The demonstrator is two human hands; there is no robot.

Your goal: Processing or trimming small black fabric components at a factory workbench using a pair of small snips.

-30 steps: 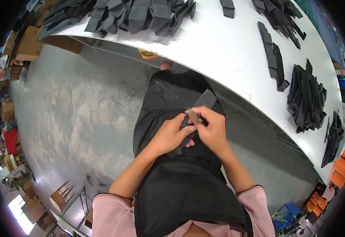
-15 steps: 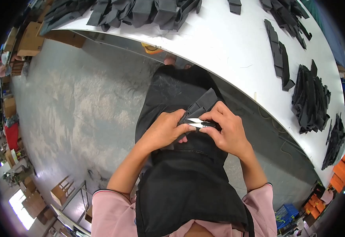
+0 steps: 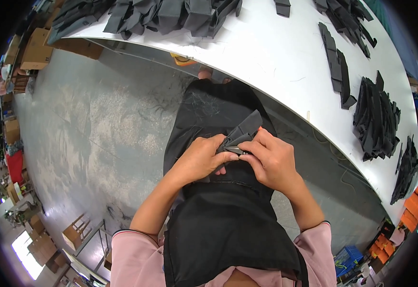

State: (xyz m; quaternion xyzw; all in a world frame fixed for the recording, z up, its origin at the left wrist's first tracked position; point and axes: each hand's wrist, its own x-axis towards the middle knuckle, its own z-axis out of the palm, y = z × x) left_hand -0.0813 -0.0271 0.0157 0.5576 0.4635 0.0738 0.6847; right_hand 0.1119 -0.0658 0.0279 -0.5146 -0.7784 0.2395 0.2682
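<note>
Above my lap, my left hand (image 3: 200, 159) pinches a folded dark grey fabric strip (image 3: 246, 126) between thumb and fingers. The strip's free end points up and to the right, past my right hand. In my right hand (image 3: 275, 159) are thread snips (image 3: 233, 149), held with thumb and fingers around the handles. Their blades are pressed together and lie against the strip, close to my left thumb. Beneath both hands spreads a black apron (image 3: 233, 215), with loose thread bits on its lap part.
A white table (image 3: 261, 57) curves from the upper left to the right. On it lie a heap of dark fabric strips (image 3: 170, 16), a bundle of strips (image 3: 375, 119) and a pair of strips (image 3: 335, 67). A blue crate (image 3: 347, 258) stands lower right; cardboard boxes (image 3: 36, 50) are at left.
The snips' blades have come together from spread apart, and my right fingers have closed further around the handles. My left hand and the strip have barely moved.
</note>
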